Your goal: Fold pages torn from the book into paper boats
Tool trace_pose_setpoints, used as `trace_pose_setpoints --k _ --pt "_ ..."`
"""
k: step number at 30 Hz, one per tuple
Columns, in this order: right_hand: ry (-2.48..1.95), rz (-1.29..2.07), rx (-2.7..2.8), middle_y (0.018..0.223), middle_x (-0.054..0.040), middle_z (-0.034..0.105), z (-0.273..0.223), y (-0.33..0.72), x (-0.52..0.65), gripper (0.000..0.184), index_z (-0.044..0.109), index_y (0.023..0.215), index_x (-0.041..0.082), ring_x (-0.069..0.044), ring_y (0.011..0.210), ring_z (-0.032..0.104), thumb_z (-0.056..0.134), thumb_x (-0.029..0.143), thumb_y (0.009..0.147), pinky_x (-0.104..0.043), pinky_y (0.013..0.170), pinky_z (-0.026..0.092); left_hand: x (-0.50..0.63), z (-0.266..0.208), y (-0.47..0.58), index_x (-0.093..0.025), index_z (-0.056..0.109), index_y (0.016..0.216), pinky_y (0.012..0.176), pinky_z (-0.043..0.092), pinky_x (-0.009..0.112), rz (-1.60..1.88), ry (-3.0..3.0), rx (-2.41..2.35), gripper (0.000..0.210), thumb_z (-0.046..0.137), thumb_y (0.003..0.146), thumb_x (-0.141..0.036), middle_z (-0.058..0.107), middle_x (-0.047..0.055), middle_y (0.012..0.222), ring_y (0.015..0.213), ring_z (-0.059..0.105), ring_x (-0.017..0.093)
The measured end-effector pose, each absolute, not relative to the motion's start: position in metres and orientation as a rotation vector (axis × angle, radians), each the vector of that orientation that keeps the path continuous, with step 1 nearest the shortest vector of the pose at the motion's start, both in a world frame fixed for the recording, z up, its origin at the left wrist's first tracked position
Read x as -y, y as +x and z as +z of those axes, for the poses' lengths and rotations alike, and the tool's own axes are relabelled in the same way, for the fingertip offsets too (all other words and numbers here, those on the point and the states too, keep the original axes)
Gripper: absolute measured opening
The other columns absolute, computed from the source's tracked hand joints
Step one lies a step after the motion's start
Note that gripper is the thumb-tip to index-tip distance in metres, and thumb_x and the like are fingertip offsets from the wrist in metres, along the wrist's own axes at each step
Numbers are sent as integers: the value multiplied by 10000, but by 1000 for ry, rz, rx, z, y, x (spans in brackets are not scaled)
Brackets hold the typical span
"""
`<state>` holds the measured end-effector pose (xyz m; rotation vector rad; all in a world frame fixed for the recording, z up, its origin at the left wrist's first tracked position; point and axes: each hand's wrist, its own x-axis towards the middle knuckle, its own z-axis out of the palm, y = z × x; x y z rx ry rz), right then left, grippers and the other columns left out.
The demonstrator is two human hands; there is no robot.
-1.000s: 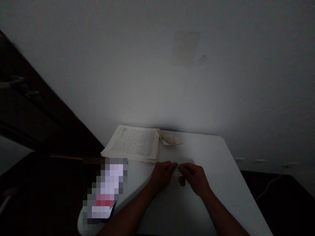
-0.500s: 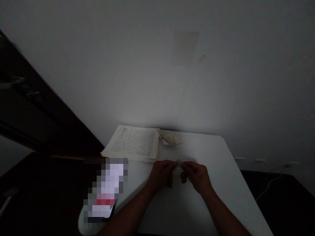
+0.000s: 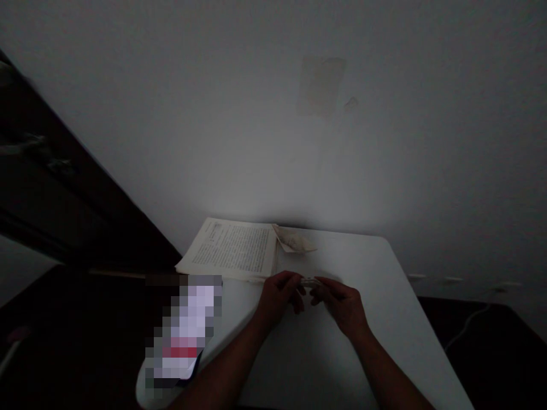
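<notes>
White table [image 3: 376,296] | small clear piece [image 3: 308,281] lies left-right (dim) | both hands' grip pinches it

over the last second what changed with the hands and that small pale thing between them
Both hands, left hand and right hand, shifted slightly away from the person toward the open book, fingertips keeping their grip on the small pale thing, which rose a little with them; what it is cannot be told. The book, the folded paper and the white table stayed put.
</notes>
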<state>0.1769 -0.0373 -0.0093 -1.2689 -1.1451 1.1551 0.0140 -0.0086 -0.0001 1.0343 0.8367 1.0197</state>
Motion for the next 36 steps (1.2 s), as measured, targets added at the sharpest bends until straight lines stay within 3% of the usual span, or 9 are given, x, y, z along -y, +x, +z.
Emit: trace_pose_setpoints --k 6,16,22,27,31,36 --pt "-1320 1076 1249 724 -38 719 -9 179 38 255 728 859 205 -188 631 655 658 411 726 -285 595 528 8 -3 11 -102 595 875 395 462 229 1047 1026 -861 329 621 753 -407 569 -2 569 418 553 118" --pt "-1293 1086 1182 844 -68 712 -7 177 36 325 675 948 165 -202 752 648 608 431 774 -303 698 520 8 -7 11 -112 589 991 506 458 219 1064 1202 -931 349 654 718 -319 582 7 680 556 529 104" --pt "-1250 1211 1132 752 -41 678 -8 176 36 325 636 933 165 -176 656 618 603 446 771 -289 608 510 12 2 11 -140 603 1032 473 383 186 1096 1297 -1065 346 642 723 -292 447 -62 564 500 435 75" --pt "-1195 1261 1190 616 29 562 -11 175 37 250 574 721 178 -110 557 526 615 420 769 -222 522 446 11 0 11 -166 588 1079 569 428 199 1166 1273 -1113 385 658 719 -285 560 -23 693 618 520 96" --pt "-1245 1254 1334 608 34 552 -10 176 39 223 600 727 175 -103 564 507 635 393 759 -208 522 410 10 -2 11 -158 625 1013 638 462 235 1131 1254 -1066 316 624 752 -337 652 41 856 750 587 145" --pt "-1236 1244 1383 739 -14 644 -5 176 39 241 653 889 178 -148 689 586 607 388 782 -246 630 466 11 5 11 -152 667 805 642 435 230 1055 1451 -1054 225 561 806 -350 626 9 726 689 560 135"
